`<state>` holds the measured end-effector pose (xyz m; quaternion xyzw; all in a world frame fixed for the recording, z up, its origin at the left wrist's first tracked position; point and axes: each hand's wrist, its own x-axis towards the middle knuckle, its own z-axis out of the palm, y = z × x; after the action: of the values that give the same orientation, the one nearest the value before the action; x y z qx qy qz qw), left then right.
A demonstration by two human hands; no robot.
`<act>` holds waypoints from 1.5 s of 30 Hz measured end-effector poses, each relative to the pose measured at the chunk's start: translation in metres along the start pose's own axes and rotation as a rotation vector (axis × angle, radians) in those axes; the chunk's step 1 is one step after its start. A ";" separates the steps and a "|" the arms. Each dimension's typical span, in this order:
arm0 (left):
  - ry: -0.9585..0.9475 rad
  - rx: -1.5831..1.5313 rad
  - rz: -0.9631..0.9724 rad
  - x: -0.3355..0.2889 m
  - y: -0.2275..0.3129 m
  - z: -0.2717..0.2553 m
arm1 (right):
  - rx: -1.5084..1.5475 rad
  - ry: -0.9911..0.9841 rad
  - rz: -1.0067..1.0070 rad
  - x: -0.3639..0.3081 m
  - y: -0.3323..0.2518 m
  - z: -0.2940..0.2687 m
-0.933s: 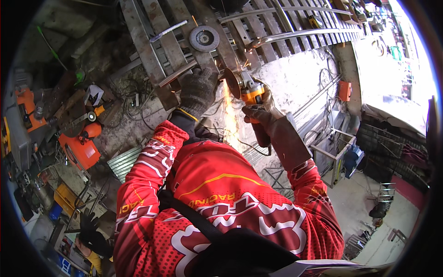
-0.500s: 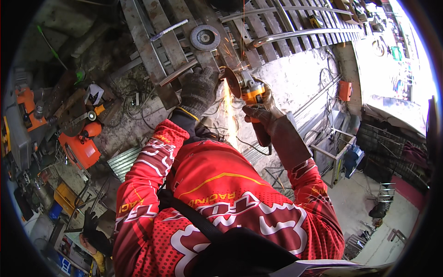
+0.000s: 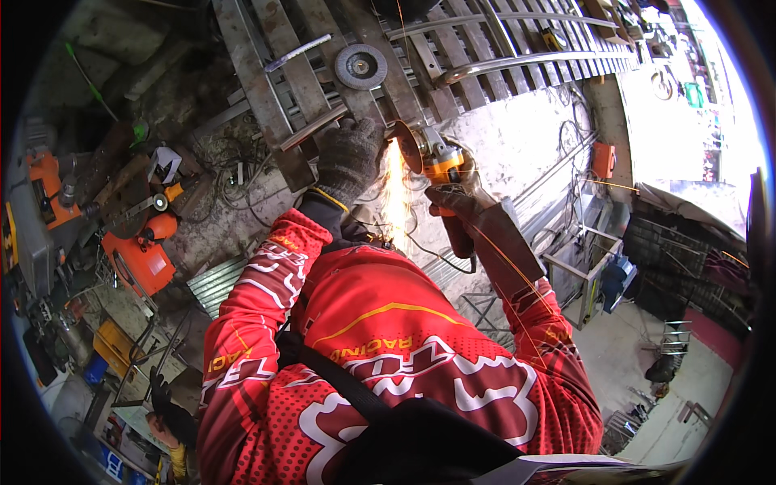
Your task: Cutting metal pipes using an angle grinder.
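My right hand [image 3: 459, 194], in a leather gauntlet, grips a yellow-and-silver angle grinder [image 3: 443, 162]. Its thin disc [image 3: 406, 145] stands edge-on beside the table's near edge, and a bright stream of sparks [image 3: 395, 194] falls from it toward my body. Close by on the left, my left hand [image 3: 349, 158] wears a grey knitted glove, its fingers curled at the table edge; what they hold is hidden. A short metal bar [image 3: 314, 128] lies against that glove. Farther back, a round flap disc [image 3: 360, 66] rests on the slatted metal table [image 3: 279, 97].
Bent metal tubes [image 3: 533, 61] lie across the table at the right. Cables [image 3: 242, 174] trail over the floor at left, near an orange case [image 3: 137, 263]. A metal frame [image 3: 586, 259] stands at right. Another person's hand [image 3: 164, 430] shows at lower left.
The spark stream has grown wider and brighter, and some sparks now streak over my right sleeve. My hands and the grinder stay nearly in place. The other person's hand has shifted slightly.
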<state>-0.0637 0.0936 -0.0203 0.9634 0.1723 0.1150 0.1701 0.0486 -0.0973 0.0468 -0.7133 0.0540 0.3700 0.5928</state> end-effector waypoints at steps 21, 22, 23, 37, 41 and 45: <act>0.008 -0.014 0.018 0.001 0.002 -0.004 | 0.334 -0.058 0.228 0.038 0.023 -0.023; 0.003 -0.008 0.009 0.000 0.001 -0.003 | 0.308 -0.052 0.246 0.040 0.022 -0.021; -0.003 -0.005 0.002 0.000 0.000 -0.002 | 0.283 -0.043 0.263 0.034 0.013 -0.012; 0.012 -0.020 0.000 -0.001 -0.002 -0.001 | -0.083 0.010 0.021 -0.013 -0.013 0.009; -0.011 -0.012 -0.006 0.000 -0.001 -0.001 | -0.032 -0.058 -0.104 0.011 0.022 -0.012; 0.005 -0.022 0.008 0.001 0.001 -0.002 | 0.108 -0.089 -0.123 0.059 0.072 -0.042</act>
<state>-0.0630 0.0938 -0.0179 0.9619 0.1675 0.1200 0.1796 0.0739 -0.1338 -0.0450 -0.6651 0.0038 0.3606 0.6539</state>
